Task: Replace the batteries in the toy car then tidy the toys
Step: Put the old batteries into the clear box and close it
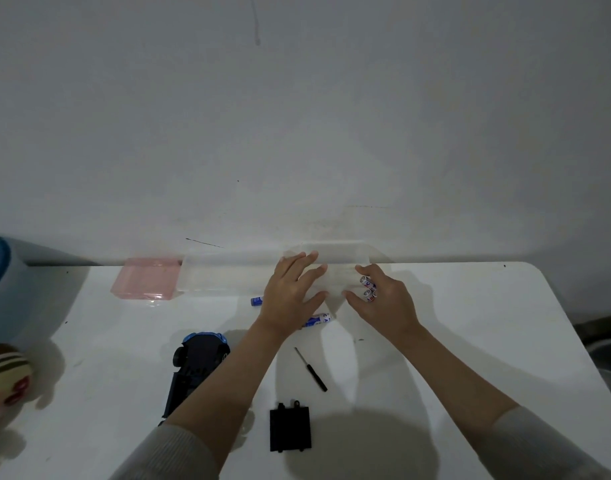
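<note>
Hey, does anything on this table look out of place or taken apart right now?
Yes. The toy car lies upside down, its black battery cover off beside a small screwdriver. Loose batteries lie near the left hand; the right hand holds more.

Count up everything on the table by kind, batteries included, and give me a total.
Batteries: 4, two in the right hand at, one blue at, one at
Toy car: 1
Screwdriver: 1
Black battery cover: 1
Clear boxes: 2, and
Pink box: 1
Striped toy: 1
Total: 11
</note>
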{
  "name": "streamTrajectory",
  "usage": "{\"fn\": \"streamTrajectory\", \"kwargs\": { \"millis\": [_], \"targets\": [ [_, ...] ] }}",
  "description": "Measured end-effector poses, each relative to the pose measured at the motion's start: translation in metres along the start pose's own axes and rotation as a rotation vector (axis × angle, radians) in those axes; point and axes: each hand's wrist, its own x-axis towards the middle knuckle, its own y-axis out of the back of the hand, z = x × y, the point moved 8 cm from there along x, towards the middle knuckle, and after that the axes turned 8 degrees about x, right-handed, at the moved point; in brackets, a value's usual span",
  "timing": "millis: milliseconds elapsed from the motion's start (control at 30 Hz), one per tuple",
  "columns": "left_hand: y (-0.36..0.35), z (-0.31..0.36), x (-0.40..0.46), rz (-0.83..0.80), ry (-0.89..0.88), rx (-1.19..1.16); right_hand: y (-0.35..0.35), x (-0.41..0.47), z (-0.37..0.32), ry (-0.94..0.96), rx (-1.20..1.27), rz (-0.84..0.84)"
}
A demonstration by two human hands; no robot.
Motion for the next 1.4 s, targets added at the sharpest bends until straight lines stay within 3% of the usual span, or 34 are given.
{"fn": "streamTrajectory", "kwargs": {
  "millis": [267,567,800,1067,1233,1400],
  "targets": [
    [-0.003,0.004,0.007,-0.089,0.026,-0.019,0.000,-0.002,-0.006,0.091,-0.032,0.026],
    [0.008,0.000,0.007,-0.178,-0.010,-0.041,0.010,0.009,-0.008,0.035,-0.047,-0.059],
    [0.010,-0.011,0.006,-0.219,0.260,-0.158,0.021,0.011,-0.012,0.043,-0.078,0.046],
    [0.008,-0.007,0.009,-0.263,0.270,-0.223,0.033,0.013,-0.024,0.049,0.150,0.189],
    [0.010,-0.011,0.006,-0.262,0.365,-0.317,0.043,0.027,-0.038,0.085,0.251,0.287],
    [0.022,-0.006,0.007,-0.169,0.246,-0.248,0.038,0.040,-0.036,0.057,0.317,0.272]
  ]
}}
